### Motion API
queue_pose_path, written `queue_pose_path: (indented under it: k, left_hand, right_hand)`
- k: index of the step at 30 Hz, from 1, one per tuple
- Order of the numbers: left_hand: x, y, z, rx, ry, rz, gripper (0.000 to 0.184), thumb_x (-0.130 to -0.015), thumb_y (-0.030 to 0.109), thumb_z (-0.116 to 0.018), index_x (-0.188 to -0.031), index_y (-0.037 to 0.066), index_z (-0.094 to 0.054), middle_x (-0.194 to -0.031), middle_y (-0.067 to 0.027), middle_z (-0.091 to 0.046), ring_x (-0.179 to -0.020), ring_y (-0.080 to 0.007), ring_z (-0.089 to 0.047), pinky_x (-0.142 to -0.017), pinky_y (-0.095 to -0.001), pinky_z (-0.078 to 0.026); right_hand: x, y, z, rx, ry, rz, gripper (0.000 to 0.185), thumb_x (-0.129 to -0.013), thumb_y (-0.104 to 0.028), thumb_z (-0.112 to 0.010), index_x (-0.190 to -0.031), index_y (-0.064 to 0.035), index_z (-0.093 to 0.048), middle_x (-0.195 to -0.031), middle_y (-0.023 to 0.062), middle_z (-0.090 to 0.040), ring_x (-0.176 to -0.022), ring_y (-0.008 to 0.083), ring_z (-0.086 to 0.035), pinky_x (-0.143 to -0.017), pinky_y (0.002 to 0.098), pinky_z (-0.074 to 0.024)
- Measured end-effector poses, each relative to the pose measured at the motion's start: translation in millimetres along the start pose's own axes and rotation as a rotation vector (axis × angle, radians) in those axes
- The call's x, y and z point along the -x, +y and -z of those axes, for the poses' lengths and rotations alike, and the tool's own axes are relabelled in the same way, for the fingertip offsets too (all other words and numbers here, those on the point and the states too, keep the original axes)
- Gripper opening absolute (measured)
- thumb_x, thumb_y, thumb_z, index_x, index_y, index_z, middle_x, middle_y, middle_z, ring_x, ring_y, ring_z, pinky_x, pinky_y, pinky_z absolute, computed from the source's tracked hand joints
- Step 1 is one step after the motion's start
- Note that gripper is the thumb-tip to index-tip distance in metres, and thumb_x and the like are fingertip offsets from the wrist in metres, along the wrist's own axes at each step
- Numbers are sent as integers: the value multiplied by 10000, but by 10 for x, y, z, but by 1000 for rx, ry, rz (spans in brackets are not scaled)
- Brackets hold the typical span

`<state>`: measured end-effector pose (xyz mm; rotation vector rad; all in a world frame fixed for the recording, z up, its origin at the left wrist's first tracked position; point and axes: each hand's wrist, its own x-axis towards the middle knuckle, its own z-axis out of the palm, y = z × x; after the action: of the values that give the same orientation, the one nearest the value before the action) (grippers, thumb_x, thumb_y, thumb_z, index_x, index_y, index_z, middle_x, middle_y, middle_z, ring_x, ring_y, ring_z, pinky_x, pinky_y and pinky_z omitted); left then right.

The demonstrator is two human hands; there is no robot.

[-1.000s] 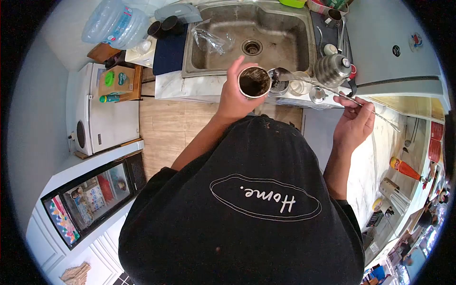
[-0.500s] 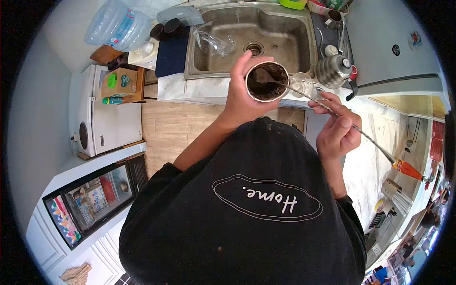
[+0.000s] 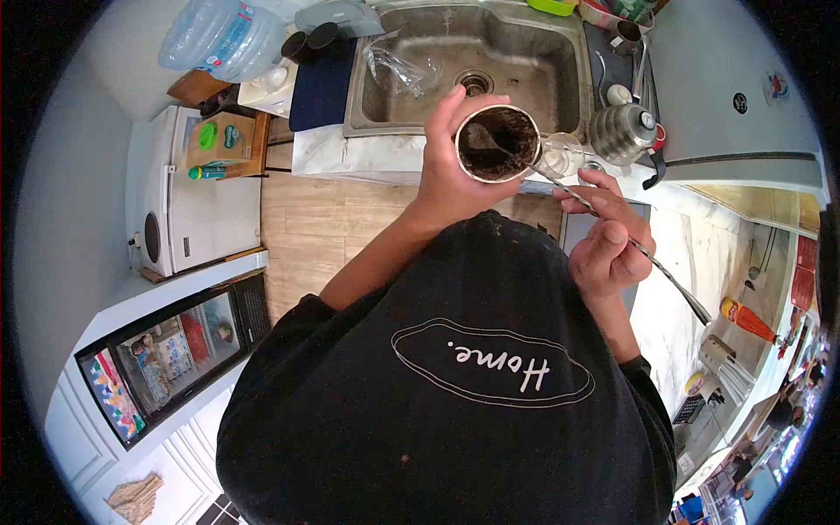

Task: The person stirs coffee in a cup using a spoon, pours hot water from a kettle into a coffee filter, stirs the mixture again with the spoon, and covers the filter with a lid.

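- A kitchen: a steel sink (image 3: pixel 547 87) is set in a marbled counter (image 3: pixel 350 156), a clear plastic bag (image 3: pixel 404 72) lying in its basin.
- The cup (image 3: pixel 477 176) is held near the sink's front edge, mouth towards the camera — the left hand (image 3: pixel 446 175) wraps its side.
- It looks light, perhaps thin-walled; a gentle hold below the rim should avoid denting it.
- The right hand (image 3: pixel 612 245) grips the twisted handle of a long spoon (image 3: pixel 560 185), probably stiff metal, its twist helping against slipping.
- The spoon's bowl is inside the cup; dark, grainy matter (image 3: pixel 516 140) coats the inner wall — depth I cannot tell.
- Beyond stand a glass vessel (image 3: pixel 564 155), contents unclear, and a lidded kettle (image 3: pixel 623 134).
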<state>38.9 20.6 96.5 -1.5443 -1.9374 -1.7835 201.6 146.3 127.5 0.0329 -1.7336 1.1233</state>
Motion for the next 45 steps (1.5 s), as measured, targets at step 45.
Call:
queue_pose_path:
  k: [45]
  left_hand:
    - [615,-297,152,-85,45,409,1088,-705,71,-895,-1551,19,-212,-1318,-188,-614,-1200,-290,-644,-1033,-395,-513]
  right_hand:
    - [557,685,523,92,113,-637,297,-1136,-195,-358,-1106,24,-556,-1013,226,-718,-1003,308,-732,-980,382,-532]
